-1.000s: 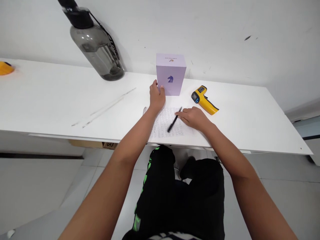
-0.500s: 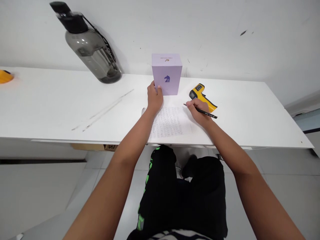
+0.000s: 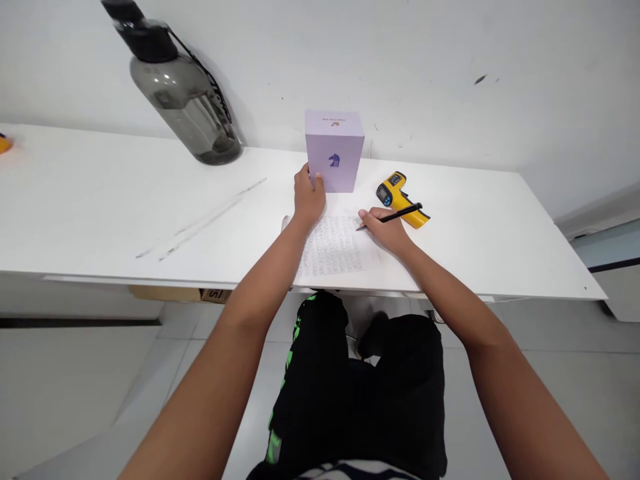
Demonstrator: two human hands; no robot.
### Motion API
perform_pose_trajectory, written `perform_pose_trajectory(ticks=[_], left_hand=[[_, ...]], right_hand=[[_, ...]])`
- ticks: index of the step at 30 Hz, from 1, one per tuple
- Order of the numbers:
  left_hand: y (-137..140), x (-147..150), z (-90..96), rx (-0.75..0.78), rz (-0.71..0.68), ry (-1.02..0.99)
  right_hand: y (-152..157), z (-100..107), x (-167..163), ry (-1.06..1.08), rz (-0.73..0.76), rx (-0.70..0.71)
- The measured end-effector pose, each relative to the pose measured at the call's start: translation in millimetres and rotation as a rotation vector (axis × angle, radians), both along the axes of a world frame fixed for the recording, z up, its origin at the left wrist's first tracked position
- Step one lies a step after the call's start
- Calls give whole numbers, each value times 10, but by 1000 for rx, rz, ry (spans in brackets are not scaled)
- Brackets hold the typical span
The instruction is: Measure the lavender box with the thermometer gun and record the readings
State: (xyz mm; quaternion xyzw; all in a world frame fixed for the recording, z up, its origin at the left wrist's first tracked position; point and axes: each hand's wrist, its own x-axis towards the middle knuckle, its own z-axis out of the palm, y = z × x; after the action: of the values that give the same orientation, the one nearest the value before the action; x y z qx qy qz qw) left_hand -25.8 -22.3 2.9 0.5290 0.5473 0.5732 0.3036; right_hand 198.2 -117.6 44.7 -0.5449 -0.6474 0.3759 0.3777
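A lilac box (image 3: 333,163) with a dark horse-head emblem stands upright against the wall. My left hand (image 3: 309,197) is closed round its lower left edge, thumb on the front face and the other fingers partly hidden behind the side. Below it lies a white sheet of paper (image 3: 333,247) covered in dense rows of small marks, partly under my left wrist. My right hand (image 3: 387,230) grips a slanted black pen (image 3: 403,212), its tip close to the sheet's upper right; contact cannot be made out. Just behind that hand rests a yellow-and-black infrared thermometer (image 3: 400,198).
A large grey see-through water bottle (image 3: 185,107) with a black lid stands at the back left. An orange object (image 3: 4,143) shows at the far left edge. The white table (image 3: 125,200) runs along the wall, with a cardboard box (image 3: 165,293) below its front edge.
My right hand has moved left and toward me, bringing the pen tip to the sheet. The pen's rear end now tilts up. My left hand stays on the box.
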Motion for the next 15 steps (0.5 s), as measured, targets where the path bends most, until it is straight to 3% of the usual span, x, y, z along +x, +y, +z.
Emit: perform_pose_trajectory(ticks=[15], left_hand=[[57, 18, -50, 28, 4, -27]], right_hand=[[2, 3, -28, -72, -17, 28]])
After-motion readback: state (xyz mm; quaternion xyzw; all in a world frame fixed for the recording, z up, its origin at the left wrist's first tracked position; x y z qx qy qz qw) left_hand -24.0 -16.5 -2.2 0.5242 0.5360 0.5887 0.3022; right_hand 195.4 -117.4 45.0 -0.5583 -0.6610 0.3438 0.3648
